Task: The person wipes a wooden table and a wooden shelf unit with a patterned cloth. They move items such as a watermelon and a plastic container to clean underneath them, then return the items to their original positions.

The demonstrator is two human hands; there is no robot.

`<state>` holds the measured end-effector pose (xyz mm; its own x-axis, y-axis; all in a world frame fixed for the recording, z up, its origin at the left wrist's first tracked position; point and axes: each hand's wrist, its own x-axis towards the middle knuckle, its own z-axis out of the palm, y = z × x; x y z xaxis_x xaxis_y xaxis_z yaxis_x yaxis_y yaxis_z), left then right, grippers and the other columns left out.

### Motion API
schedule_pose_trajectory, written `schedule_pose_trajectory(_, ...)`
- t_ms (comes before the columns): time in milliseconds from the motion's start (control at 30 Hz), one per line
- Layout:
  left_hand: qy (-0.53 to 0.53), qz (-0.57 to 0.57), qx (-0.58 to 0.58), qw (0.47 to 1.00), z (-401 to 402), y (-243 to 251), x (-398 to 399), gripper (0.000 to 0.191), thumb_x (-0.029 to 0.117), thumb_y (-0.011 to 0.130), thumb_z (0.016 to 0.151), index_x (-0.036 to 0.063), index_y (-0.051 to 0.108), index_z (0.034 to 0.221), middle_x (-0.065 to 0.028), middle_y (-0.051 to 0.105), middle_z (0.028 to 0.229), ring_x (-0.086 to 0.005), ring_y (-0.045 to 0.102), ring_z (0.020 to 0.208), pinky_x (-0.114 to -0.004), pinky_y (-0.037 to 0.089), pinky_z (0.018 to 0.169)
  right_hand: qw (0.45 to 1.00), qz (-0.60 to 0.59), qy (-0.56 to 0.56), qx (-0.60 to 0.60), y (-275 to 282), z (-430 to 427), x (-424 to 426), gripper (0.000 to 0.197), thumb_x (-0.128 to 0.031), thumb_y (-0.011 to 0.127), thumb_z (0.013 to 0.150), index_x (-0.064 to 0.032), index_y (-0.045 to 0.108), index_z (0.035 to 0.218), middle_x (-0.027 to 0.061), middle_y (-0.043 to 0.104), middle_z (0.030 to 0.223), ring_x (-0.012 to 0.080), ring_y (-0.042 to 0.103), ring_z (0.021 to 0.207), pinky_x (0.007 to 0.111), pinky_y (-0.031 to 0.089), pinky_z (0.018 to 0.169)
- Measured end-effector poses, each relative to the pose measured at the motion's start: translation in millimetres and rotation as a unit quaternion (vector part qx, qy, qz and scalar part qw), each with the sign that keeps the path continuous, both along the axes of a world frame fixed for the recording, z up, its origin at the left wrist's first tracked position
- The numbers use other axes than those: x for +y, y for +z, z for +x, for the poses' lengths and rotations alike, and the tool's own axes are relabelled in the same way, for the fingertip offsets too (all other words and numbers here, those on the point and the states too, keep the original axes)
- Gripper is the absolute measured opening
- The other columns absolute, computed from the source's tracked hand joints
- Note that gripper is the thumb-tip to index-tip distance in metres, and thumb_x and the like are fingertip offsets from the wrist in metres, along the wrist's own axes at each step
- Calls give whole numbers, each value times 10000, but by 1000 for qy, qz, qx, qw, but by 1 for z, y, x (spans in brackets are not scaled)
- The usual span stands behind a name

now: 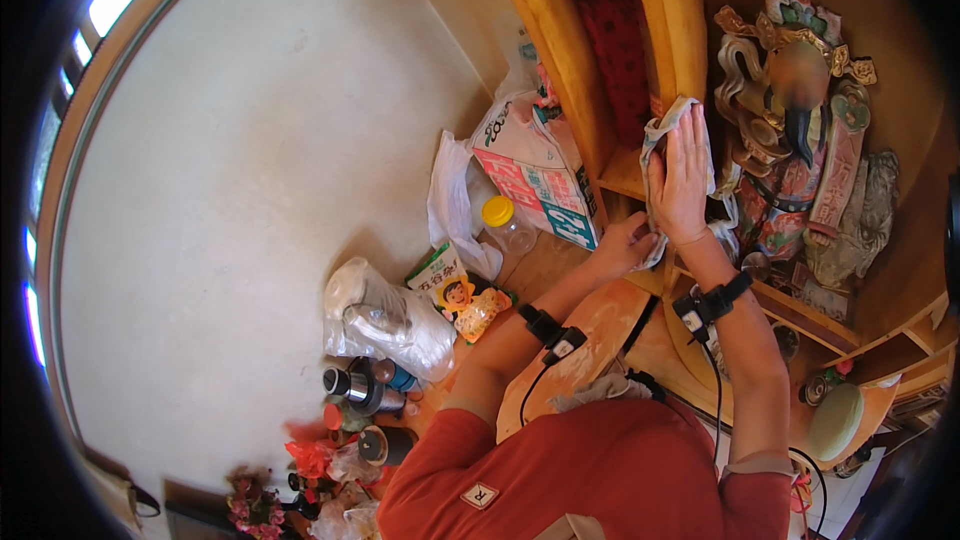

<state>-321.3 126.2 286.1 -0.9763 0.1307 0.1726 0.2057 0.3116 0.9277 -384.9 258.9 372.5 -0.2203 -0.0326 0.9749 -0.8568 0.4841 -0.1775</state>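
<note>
My right hand (680, 184) lies flat with straight fingers on a light patterned cloth (712, 157), pressing it against a yellow wooden post (679, 37) of a cabinet. Just below and to the left, my left hand (624, 244) has its fingers curled on the lower end of the same cloth. Right of the cloth, a painted, carved figure (787, 187) with a long dark beard stands in the cabinet's wide bay. Left of the post, red patterned fabric (613, 52) shows inside a narrow bay. Each forearm wears a black strap with a small device and a cable.
A printed carton (536, 172), a clear jar with a yellow lid (510, 225), a food packet (457, 292) and a plastic-wrapped bundle (386, 315) stand on the left by the wall. Flasks (352, 386) are lower down. Small wooden compartments (806, 311) run below the figure. A green round cushion (836, 422) is lower right.
</note>
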Motion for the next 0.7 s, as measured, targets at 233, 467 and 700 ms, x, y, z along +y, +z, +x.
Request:
schedule_pose_trajectory(233,258,115,167,945,0,49,-26,134,31,508,971,3,562,1091,-71,639,844,-124,630,714,-267,514,603,998,-36,-18,54,36,-5,2,652,-79,633,902,21,315,1463,253,320,1526,475,270,1423,529,267,1142)
schedule_pose_trajectory(467,304,-366,589,654,-29,228,-46,422,-2,627,806,-1,558,1222,-205,562,1219,-389,528,1142,-476,386,1037,984,-123,-57,115,123,-17,-6,690,-106,669,855,25,337,1447,250,343,1513,446,328,1401,504,309,1113)
schedule_pose_trajectory(700,308,-561,551,536,-84,276,-48,391,110,648,789,4,581,1159,-169,548,1285,-366,445,1267,-510,287,1125,987,-81,-81,112,142,-40,-15,623,-108,636,894,92,350,1411,313,411,1438,441,430,1327,470,348,1105)
